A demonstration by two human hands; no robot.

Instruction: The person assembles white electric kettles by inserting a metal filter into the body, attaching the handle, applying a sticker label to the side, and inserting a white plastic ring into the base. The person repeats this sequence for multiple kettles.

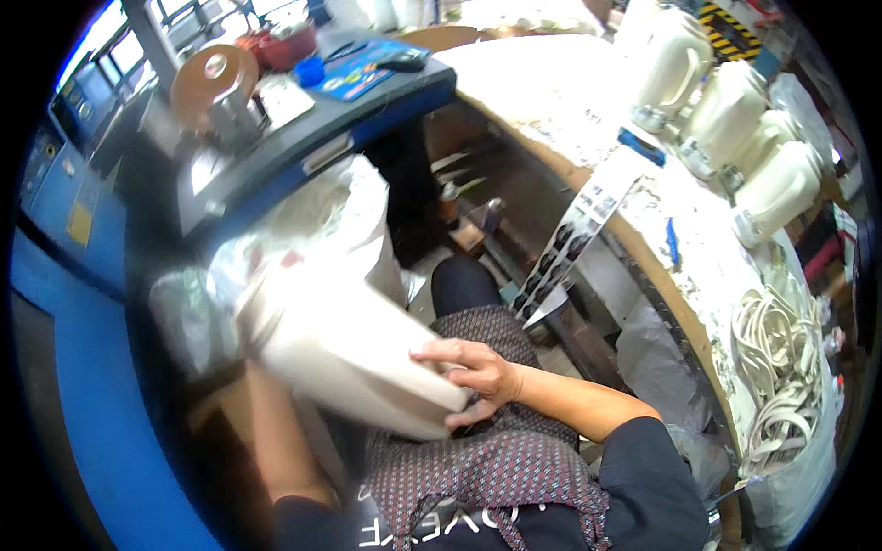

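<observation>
A large white jug body [340,344], blurred by motion, lies tilted across the space above my lap. My right hand [478,375] grips its lower right end, thumb underneath and fingers spread over the side. At the upper left end, my left hand [250,317] is against the jug body, but its fingers are smeared and mostly hidden. Just beyond that end stands a white plastic bag [354,216]. A patterned apron [496,468] covers my lap below the jug body.
Several white jugs with handles [781,188] stand on the white-topped table [551,96] at right. Nearer lie a blue tool [672,243] and a heap of white handles [779,376]. A printed strip [574,230] hangs off the table's edge. Blue machinery [78,367] borders the left.
</observation>
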